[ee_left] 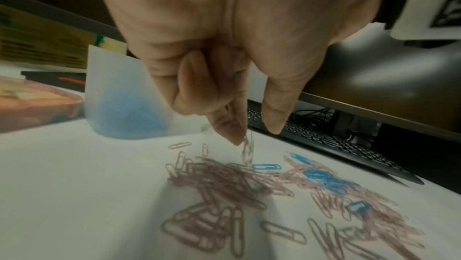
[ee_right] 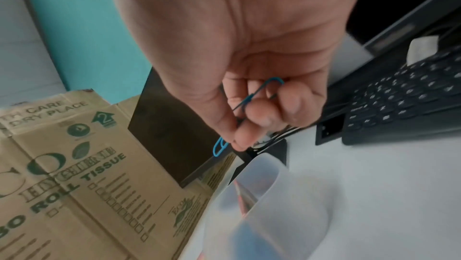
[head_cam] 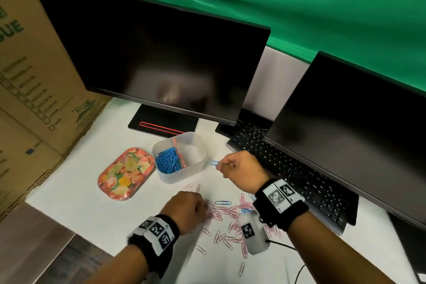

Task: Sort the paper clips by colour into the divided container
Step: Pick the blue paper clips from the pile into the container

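The translucent divided container (head_cam: 182, 157) stands upright at twelve o'clock from the loose pile of pink paper clips (head_cam: 227, 211). Blue paper clips (head_cam: 167, 159) fill its left compartment; the right seems empty. One blue clip (head_cam: 214, 163) hangs at its three o'clock.

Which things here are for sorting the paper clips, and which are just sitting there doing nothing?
For the job:
divided container
blue clips inside it
blue clip pinched by the right hand
pink clips pinched by the left hand
mixed pile

Just lying about:
flowery lid
two monitors
keyboard
cardboard boxes
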`<state>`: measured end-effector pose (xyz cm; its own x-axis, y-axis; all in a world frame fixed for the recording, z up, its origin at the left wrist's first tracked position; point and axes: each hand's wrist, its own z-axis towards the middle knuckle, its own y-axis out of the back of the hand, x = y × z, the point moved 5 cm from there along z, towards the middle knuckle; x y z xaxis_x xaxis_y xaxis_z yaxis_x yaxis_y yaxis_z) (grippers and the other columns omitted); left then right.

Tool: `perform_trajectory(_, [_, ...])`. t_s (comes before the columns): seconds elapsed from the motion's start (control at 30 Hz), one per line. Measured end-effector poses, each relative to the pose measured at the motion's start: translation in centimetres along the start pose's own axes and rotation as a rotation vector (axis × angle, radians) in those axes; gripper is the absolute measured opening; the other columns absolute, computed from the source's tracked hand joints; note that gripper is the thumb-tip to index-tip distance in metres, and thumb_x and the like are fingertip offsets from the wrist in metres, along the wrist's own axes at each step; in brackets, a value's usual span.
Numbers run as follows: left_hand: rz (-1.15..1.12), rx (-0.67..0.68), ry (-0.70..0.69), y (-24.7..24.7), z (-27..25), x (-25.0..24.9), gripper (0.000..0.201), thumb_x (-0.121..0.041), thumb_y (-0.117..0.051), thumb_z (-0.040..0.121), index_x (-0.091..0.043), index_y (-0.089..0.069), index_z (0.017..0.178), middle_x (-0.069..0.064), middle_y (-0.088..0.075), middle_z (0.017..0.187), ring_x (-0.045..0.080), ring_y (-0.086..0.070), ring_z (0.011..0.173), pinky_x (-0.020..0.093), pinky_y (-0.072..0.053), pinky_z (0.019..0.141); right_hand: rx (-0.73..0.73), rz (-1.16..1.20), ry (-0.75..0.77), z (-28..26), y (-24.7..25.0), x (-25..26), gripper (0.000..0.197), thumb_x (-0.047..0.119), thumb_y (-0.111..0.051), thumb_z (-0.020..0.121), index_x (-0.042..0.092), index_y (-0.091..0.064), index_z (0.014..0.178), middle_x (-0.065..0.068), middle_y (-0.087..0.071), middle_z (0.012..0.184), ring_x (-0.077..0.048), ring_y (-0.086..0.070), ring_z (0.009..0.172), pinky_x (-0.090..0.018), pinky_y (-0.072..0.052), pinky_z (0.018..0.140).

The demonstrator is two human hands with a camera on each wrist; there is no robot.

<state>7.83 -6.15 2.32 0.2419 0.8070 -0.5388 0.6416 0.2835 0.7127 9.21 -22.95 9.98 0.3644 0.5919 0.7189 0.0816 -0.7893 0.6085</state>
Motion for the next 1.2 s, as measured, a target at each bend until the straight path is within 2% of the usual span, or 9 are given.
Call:
perform_trajectory(0.13, [-0.201,-0.116,0.084,1.5,-0.7,0.4,0.02,-0.032,-0.056,0.088,-0.025,-0.066,0.104,-0.003,-0.07,0.094,0.014,-0.064,0.086,0.022,-0.045,0.075,0.07,-0.065,0.023,2.7,-2.4,3.1,0.017,0.021,-0.063,0.085,0.01,-0.075,0.083,0.003,-0.067,0.067,-0.014,-0.062,0.07,-0.018,-0.046,0.061])
perform_trajectory(0.27, [-0.986,-0.256,0.235,6.2,-0.8,2.6,0.009,-0.016,-0.059,0.091,-0.013,-0.066,0.096,0.003,-0.065,0.079,0.006,-0.044,0.049,0.022,-0.034,0.052,0.159,-0.144,0.004,5.6,-5.4,5.6,0.017,0.017,-0.06,0.084,0.008,-0.074,0.085,-0.008,-0.071,0.08,-0.02,-0.062,0.066,-0.024,-0.052,0.06])
perform_trajectory(0.47, [-1.598,-0.301,0.42,10.1,1.7,6.0,0.034,-0.046,-0.052,0.093,-0.015,-0.049,0.105,0.014,-0.059,0.091,0.023,-0.058,0.077,0.035,-0.049,0.07,0.341,-0.093,-0.084,8.3,-8.9,6.8,0.023,0.009,-0.053,0.087,-0.003,-0.067,0.1,-0.018,-0.072,0.086,-0.03,-0.071,0.077,-0.043,-0.06,0.079])
perform_trajectory(0.57, [-1.574,-0.306,0.458,10.5,2.8,6.6,0.044,-0.051,-0.051,0.092,-0.015,-0.048,0.115,0.018,-0.054,0.103,0.029,-0.056,0.094,0.042,-0.05,0.084,0.337,0.001,-0.077,8.1,-8.0,6.9,0.027,0.005,-0.05,0.092,-0.003,-0.063,0.113,-0.018,-0.066,0.093,-0.022,-0.065,0.074,-0.027,-0.058,0.07])
perform_trajectory(0.7, [-1.455,-0.306,0.462,10.1,4.1,6.7,0.058,-0.055,-0.051,0.09,-0.015,-0.046,0.132,0.023,-0.049,0.128,0.033,-0.052,0.118,0.047,-0.041,0.105,0.206,0.17,-0.068,6.7,-4.9,3.7,0.028,0.001,-0.056,0.085,0.006,-0.066,0.11,-0.015,-0.07,0.094,-0.025,-0.069,0.081,-0.038,-0.057,0.085])
perform_trajectory(0.8, [-1.367,-0.322,0.441,9.9,4.5,6.0,0.064,-0.056,-0.05,0.091,-0.016,-0.041,0.14,0.018,-0.042,0.139,0.032,-0.041,0.131,0.048,-0.033,0.112,0.149,0.33,-0.157,3.9,-2.6,-0.5,0.024,-0.005,-0.052,0.089,0.0,-0.061,0.111,-0.012,-0.063,0.086,-0.019,-0.06,0.071,-0.028,-0.053,0.071])
perform_trajectory(0.87, [-1.25,-0.375,0.409,10.1,4.4,5.4,0.058,-0.053,-0.05,0.092,-0.016,-0.044,0.137,0.012,-0.048,0.127,0.028,-0.046,0.122,0.045,-0.038,0.106,0.132,0.273,-0.202,1.6,-1.5,-4.2,0.025,-0.005,-0.05,0.089,0.0,-0.062,0.111,-0.016,-0.066,0.095,-0.022,-0.061,0.077,-0.028,-0.053,0.069])
perform_trajectory(1.0, [-0.907,-0.493,0.078,9.7,3.0,3.0,0.008,-0.016,-0.058,0.092,-0.021,-0.063,0.088,-0.003,-0.068,0.083,0.021,-0.063,0.086,0.028,-0.049,0.074,0.052,-0.078,-0.229,-2.1,-0.2,-10.8,0.029,0.006,-0.051,0.085,0.027,-0.071,0.085,-0.002,-0.072,0.101,-0.021,-0.068,0.094,-0.035,-0.055,0.088])
perform_trajectory(1.2, [-0.339,-0.145,-0.205,0.9,3.1,-2.1,0.019,-0.01,-0.062,0.083,-0.027,-0.066,0.075,-0.01,-0.066,0.075,0.009,-0.059,0.066,0.026,-0.052,0.072,-0.02,-0.402,-0.277,-6.1,0.4,-15.3,0.025,0.01,-0.045,0.09,0.018,-0.064,0.104,-0.005,-0.068,0.112,-0.024,-0.063,0.104,-0.03,-0.05,0.091])
